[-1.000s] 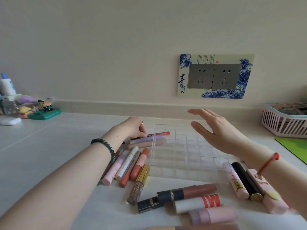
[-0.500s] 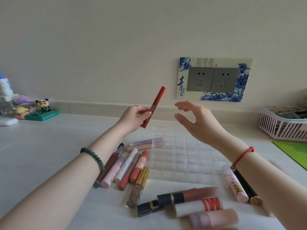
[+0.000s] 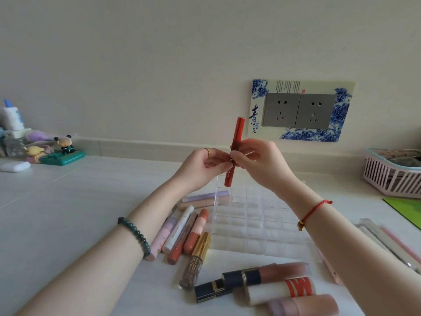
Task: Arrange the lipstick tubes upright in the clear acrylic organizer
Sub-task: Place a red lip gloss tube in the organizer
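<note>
Head view. Open countertop (image 3: 68, 213) left of clear acrylic organizer (image 3: 262, 224), past loose tubes (image 3: 180, 229) lying along its left and near edges; pink basket (image 3: 391, 179) at far right. Red lipstick tube (image 3: 238, 133) near upright over organizer's far-left corner, pinched mid-length by left hand (image 3: 205, 166) and right hand (image 3: 264, 166), both ends free. Readable: red "M" on white tube (image 3: 271, 293) (gold-capped gloss (image 3: 196, 258) lettering "HEY", rest unclear).

Both hands — left hand (image 3: 206, 166), right hand (image 3: 259, 164) — pinch a red lipstick tube (image 3: 234, 151), nearly upright. It hangs above the clear organizer (image 3: 255, 226) — other tubes (image 3: 182, 231) lie alongside.
</note>
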